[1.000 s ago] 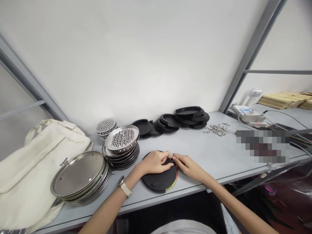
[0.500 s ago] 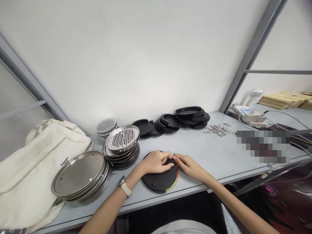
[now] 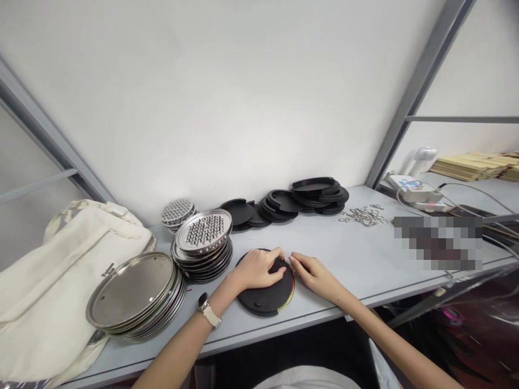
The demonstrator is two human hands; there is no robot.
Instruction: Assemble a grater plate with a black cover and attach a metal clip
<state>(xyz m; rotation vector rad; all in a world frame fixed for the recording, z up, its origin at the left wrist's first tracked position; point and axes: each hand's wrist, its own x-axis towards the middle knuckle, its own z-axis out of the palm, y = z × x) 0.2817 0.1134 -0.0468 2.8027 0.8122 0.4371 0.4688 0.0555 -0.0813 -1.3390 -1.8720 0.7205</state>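
A black round disc [image 3: 267, 294] with a coloured rim on its right edge lies flat on the grey table near its front edge. My left hand [image 3: 259, 268] rests on top of the disc with fingers curled, pressing it down. My right hand [image 3: 312, 273] is at the disc's right edge, its fingertips pinched on a small metal clip [image 3: 288, 261] where the two hands meet. A watch is on my left wrist.
A stack of steel plates [image 3: 135, 294] and a stack of perforated steel discs [image 3: 203, 237] stand left of the hands. Black discs [image 3: 302, 197] lie along the wall. Loose metal clips [image 3: 363, 215] lie at the right. A cream bag [image 3: 48, 281] fills the left end.
The hands and disc have shifted slightly up and left; the right fingertips have closed tighter at the disc's edge.
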